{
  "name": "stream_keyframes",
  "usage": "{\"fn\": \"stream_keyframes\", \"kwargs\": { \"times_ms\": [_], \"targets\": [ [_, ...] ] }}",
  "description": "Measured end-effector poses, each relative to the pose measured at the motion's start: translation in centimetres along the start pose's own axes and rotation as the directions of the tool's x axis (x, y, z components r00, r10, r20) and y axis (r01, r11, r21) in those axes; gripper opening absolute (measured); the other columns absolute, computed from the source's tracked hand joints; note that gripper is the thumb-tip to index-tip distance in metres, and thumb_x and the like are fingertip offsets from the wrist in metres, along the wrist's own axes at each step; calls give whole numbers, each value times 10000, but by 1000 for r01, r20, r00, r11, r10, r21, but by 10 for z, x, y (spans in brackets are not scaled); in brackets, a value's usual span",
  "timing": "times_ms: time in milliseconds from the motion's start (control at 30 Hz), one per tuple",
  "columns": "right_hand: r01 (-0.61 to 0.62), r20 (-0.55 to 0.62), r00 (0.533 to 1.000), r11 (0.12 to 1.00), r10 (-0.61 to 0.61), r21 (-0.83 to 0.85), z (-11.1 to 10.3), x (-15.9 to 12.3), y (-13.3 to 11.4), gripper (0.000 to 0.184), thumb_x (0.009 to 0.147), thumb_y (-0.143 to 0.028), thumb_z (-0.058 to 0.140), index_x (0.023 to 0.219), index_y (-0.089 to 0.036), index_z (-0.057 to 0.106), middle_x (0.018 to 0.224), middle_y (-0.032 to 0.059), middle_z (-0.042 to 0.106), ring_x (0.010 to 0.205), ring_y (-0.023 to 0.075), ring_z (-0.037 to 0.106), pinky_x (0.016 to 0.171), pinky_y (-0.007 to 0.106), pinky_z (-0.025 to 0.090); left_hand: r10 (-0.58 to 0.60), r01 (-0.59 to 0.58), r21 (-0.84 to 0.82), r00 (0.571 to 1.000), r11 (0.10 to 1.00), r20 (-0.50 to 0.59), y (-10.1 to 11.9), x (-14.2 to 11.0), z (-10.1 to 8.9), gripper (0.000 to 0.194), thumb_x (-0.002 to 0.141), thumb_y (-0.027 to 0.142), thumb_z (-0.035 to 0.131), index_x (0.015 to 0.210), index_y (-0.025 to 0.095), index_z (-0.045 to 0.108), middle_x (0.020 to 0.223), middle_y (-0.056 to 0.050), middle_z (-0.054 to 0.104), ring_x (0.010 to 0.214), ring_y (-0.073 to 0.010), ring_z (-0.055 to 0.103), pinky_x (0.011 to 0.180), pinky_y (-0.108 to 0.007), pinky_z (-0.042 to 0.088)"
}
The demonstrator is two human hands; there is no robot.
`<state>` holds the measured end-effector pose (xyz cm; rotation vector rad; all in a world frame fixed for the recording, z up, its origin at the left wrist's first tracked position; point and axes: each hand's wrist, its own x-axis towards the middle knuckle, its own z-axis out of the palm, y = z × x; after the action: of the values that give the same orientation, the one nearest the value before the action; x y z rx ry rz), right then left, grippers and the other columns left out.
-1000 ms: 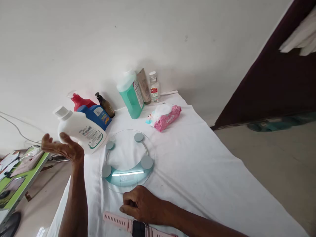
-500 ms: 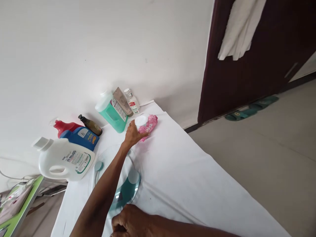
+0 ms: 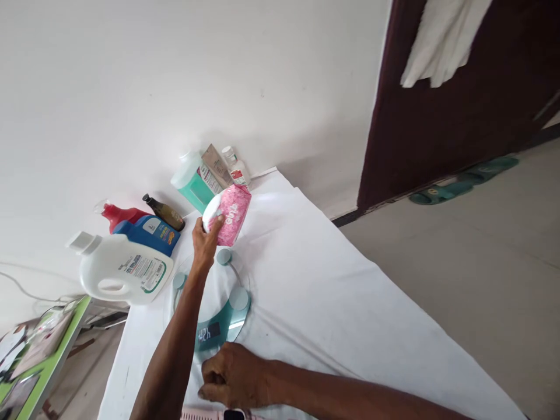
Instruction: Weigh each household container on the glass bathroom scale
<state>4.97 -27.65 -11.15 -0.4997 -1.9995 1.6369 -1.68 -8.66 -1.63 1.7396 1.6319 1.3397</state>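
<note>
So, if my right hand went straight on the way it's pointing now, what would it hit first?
Probably your left forearm, which crosses the picture just ahead of your right hand. Depth is unclear, though: the forearm may be raised enough for the hand to slip beneath it.

Looks like a home rm w/ detergent btls on tbl, hung towel, slippers on flr.

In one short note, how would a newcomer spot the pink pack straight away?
Find the white-covered table by the wall, then the round glass scale on it. Toward the scale's far side, the left hand grips the pink pack. It shows white lettering and is held, while the green bottle and tan tube behind it stand by the wall.
</note>
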Motion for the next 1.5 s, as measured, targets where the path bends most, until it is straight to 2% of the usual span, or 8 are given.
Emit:
{"fn": "stream_keyframes", "kwargs": {
  "times_ms": [200,333,467,667,767,900,1033,1500],
  "targets": [
    [23,-33,999,999,-24,-24,2,-1,-1,366,859,-209,709,604,-173,448,546,-92,413,543,59,407,560,216,293,11,21,305,995,952,-104,5,-70,-120,484,808,634,733,920,171,644,793,1,603,749,-175,539,662,-273,413],
    [26,-13,1000,999,-27,-19,3,0,1,328,877,-224,687,632,-176,475,566,-89,455,539,58,399,538,223,275,-91,133,394,988,910,-122,-21,-120,-155,526,788,639,748,1014,173,660,837,-17,666,771,-204,597,675,-289,456],
    [24,-30,999,998,-26,-49,5,1,2,345,883,-240,694,631,-176,468,558,-88,423,544,62,374,551,232,265,-115,141,422,990,895,-88,-45,-148,-155,527,793,613,760,1096,198,642,960,-49,722,884,-250,668,768,-338,518],
    [11,-26,1000,998,-12,-68,5,1,0,331,904,-257,674,646,-181,482,558,-87,388,548,72,352,562,245,264,-75,79,362,997,929,-25,-50,-150,-155,687,834,631,714,1355,204,578,1347,-144,660,1249,-326,624,1041,-466,492],
    [8,-13,1000,998,-9,-67,5,0,0,309,909,-263,669,662,-180,504,578,-80,422,560,77,376,566,243,278,-48,73,156,986,985,-159,-61,-153,-169,754,908,749,512,1425,201,536,1437,-173,604,1269,-313,627,1041,-462,497],
    [22,-24,999,998,-23,-65,5,-1,3,300,910,-282,667,672,-183,514,578,-78,429,557,77,378,566,241,289,-178,168,-66,842,984,-510,-93,-164,-187,725,964,763,361,1299,171,611,1235,-154,693,1027,-243,718,852,-365,538],
    [25,-20,999,999,-25,-38,5,0,5,321,917,-306,652,667,-187,490,575,-78,417,549,77,358,557,245,277,-321,273,-174,720,946,-615,-126,-179,-192,715,932,777,425,1138,130,649,960,-99,702,722,-174,671,637,-301,496],
    [13,-12,1000,999,-14,-42,5,-1,4,319,921,-312,635,668,-189,485,578,-75,407,556,82,350,562,257,266,-360,329,-163,730,930,-580,-133,-183,-188,732,929,787,430,1087,116,676,897,-77,699,661,-137,619,612,-283,455]
  ]
}}
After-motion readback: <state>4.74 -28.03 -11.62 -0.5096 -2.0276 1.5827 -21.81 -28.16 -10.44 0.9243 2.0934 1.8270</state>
